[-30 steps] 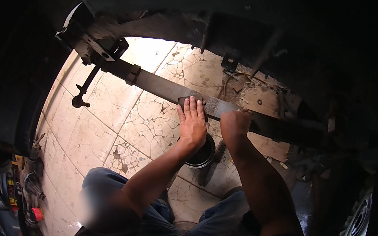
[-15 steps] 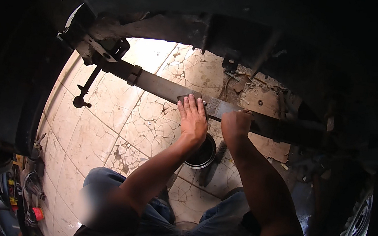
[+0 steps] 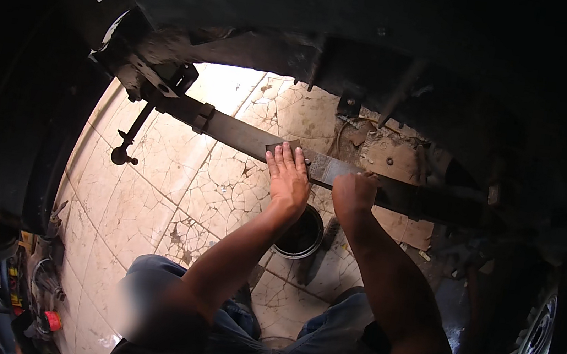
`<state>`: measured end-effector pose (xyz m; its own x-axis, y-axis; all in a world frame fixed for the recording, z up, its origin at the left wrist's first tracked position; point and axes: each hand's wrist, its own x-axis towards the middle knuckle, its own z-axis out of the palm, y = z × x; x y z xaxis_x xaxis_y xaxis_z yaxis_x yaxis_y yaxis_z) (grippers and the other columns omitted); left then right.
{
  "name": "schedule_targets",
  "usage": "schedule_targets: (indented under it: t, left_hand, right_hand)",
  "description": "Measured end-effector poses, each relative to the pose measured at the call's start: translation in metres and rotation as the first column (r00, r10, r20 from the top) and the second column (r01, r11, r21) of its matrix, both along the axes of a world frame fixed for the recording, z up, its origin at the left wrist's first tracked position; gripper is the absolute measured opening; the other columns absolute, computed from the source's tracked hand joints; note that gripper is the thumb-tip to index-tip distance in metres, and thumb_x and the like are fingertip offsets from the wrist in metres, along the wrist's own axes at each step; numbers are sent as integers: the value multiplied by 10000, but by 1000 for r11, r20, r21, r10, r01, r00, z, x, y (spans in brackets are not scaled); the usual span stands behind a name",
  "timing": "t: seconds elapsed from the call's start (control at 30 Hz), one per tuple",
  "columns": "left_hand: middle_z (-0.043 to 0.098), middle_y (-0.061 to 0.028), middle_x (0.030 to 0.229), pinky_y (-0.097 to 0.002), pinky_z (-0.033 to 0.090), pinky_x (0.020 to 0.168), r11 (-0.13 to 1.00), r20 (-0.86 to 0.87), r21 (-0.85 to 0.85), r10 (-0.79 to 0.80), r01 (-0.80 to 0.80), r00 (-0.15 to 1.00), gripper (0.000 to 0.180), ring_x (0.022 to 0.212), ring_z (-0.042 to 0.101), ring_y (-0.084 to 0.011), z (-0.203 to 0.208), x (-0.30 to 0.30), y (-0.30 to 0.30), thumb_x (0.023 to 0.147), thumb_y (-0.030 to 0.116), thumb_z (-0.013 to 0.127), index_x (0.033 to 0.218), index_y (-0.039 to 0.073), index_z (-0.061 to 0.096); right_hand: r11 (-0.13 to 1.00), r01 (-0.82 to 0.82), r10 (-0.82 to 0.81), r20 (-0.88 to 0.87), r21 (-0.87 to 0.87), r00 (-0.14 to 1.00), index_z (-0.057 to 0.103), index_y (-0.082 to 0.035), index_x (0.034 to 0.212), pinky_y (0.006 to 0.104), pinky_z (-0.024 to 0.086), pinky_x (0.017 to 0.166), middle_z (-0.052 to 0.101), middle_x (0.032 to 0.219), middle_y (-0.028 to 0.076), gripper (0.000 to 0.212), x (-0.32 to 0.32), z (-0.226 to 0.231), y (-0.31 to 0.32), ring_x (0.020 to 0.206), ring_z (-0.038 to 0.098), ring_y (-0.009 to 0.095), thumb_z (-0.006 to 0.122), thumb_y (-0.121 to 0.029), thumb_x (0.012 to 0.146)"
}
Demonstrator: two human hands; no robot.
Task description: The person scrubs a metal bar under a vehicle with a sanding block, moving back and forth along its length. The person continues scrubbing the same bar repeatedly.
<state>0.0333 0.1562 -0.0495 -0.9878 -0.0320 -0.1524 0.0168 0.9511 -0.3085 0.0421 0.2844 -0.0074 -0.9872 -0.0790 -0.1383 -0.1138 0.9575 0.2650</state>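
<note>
A long dark leaf spring (image 3: 239, 132) runs across under a vehicle body, with a paler, scuffed patch near its middle. My left hand (image 3: 289, 179) lies on it with fingers stretched out flat, pressing on a thin dark square piece (image 3: 293, 144) whose material I cannot make out. To the right of that patch, my right hand (image 3: 354, 195) is closed, its fingers curled at the bar's edge; their tips are hidden. Below, between my forearms, stands a round open can (image 3: 297, 254) with dark contents, partly covered by my left wrist.
Dark bodywork (image 3: 263, 2) arches close overhead. A rod with a ball end (image 3: 123, 154) hangs at the left. Cracked tiles (image 3: 152, 195) cover the floor. Cardboard (image 3: 394, 152) lies beyond the spring, a tyre (image 3: 525, 352) stands at right, and a red-ended object (image 3: 53, 321) sits lower left.
The view has shifted slightly, so the spring and bodywork appear a little lower. Both hands keep nearly the same places on the spring.
</note>
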Motion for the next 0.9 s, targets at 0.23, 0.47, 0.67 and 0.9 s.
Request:
schedule_targets:
  t: [0.23, 0.47, 0.67, 0.9]
  left_hand:
    - [109, -252, 1596, -646, -19, 1143, 1000, 43, 14, -15, 14, 999, 602, 1470, 95, -448, 5, 12, -1, 995, 193, 330, 1536, 3, 146]
    - [118, -248, 1594, -636, -2, 1151, 997, 20, 35, -63, 62, 998, 668, 1477, 106, -420, 14, -4, -7, 952, 207, 417, 1530, -8, 159]
    - [98, -233, 1604, -620, 3, 1159, 997, 70, 55, -49, 45, 996, 653, 1482, 95, -411, 31, 5, -9, 966, 203, 398, 1534, -1, 148]
    - [123, -238, 1597, -622, 24, 1158, 992, 0, 125, -25, 25, 1000, 702, 1483, 102, -403, 12, 10, -3, 943, 234, 444, 1529, -17, 149]
  right_hand:
    - [999, 23, -21, -41, 39, 999, 764, -95, 917, 443, 511, 777, 699, 1064, 154, 189, -3, -6, -2, 1059, 619, 358, 607, -165, 838]
    - [999, 35, -33, -62, 32, 998, 761, -92, 900, 452, 507, 794, 704, 1059, 147, 186, -3, -15, 2, 1062, 621, 361, 608, -174, 836]
    - [1000, 3, -3, 10, -15, 1000, 765, -108, 903, 446, 505, 796, 717, 1013, 137, 184, -6, -7, 0, 1050, 633, 353, 605, -167, 835]
    - [1000, 8, -8, 15, 9, 1000, 767, -124, 893, 451, 505, 789, 723, 978, 137, 169, -7, -16, 2, 1071, 633, 348, 614, -152, 827]
